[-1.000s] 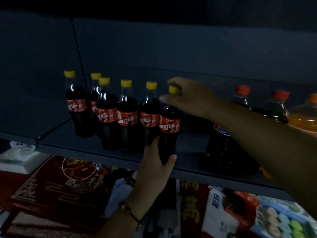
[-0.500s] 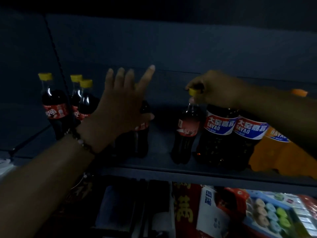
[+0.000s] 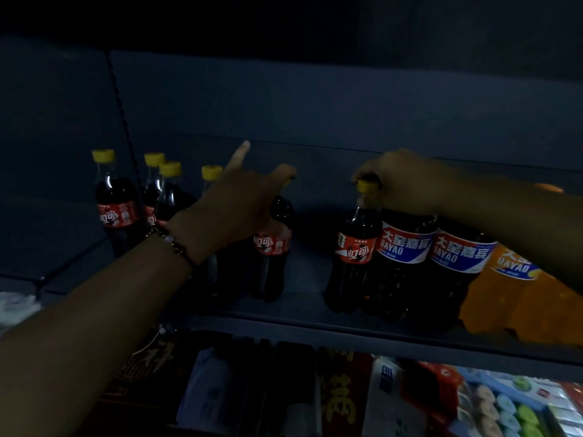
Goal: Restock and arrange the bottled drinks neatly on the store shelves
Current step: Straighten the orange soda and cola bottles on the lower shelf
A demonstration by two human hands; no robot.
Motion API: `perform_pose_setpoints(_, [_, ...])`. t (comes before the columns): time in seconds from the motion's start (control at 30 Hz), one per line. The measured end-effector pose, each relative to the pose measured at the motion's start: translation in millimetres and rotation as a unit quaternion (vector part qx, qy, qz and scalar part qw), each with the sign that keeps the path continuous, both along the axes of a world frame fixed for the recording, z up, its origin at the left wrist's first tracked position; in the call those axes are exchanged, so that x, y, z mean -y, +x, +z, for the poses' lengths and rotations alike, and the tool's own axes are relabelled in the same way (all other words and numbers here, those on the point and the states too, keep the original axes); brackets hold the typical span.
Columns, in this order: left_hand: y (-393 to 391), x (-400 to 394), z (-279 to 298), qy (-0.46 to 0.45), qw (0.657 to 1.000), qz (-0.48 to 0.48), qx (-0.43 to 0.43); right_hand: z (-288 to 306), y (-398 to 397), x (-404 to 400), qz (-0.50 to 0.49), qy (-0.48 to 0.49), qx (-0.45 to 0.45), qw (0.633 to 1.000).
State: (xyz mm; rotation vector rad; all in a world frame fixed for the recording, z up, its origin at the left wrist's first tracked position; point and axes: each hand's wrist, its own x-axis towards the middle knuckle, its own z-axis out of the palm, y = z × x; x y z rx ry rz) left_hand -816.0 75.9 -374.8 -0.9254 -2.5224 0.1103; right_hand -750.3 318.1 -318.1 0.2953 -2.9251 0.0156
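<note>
We are partway through tidying the small cola bottles on the dark grey metal shelf (image 3: pixel 315 326). Our right hand (image 3: pixel 407 181) grips the yellow cap of one small dark cola bottle with a red label (image 3: pixel 353 250), fingers curled over the top. That bottle stands upright at the right of the row, just beside, perhaps touching, the first of two large dark bottles with blue-and-white labels (image 3: pixel 402 263); a large orange soda bottle (image 3: pixel 520 298) stands further right.

Our left hand (image 3: pixel 239 203) reaches in over another small red-labelled cola bottle (image 3: pixel 273 247). Its thumb sits at that bottle's cap while one finger points up and away; whether the remaining fingers actually close on the neck we cannot tell, since the hand hides it. Further left stand four more small yellow-capped cola bottles (image 3: pixel 115 200), loosely bunched, one partly behind our wrist.

A bare stretch of shelf separates the two bottles under our hands. We judge the step in hand to be spacing the small colas along the shelf. The next move likely calls for sliding the left bottle rightward to close that gap, keeping it upright and holding it low enough not to topple its neighbours.
</note>
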Motion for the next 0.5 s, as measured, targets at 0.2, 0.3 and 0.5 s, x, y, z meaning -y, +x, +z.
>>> perform_pose_setpoints(0.2, [14, -21, -18, 0.154, 0.985, -0.040, 0.062, -5, -2, 2, -0.005, 0.019, -0.006, 1.000])
perform_pose_setpoints(0.3, [13, -28, -36, 0.273, 0.947, -0.075, 0.150, -7, -2, 5, -0.002, 0.028, -0.013, 1.000])
perform_pose_setpoints(0.5, [11, -35, -84, 0.504, 0.845, -0.073, 0.163, -11, -6, 8, -0.017, 0.015, -0.014, 1.000])
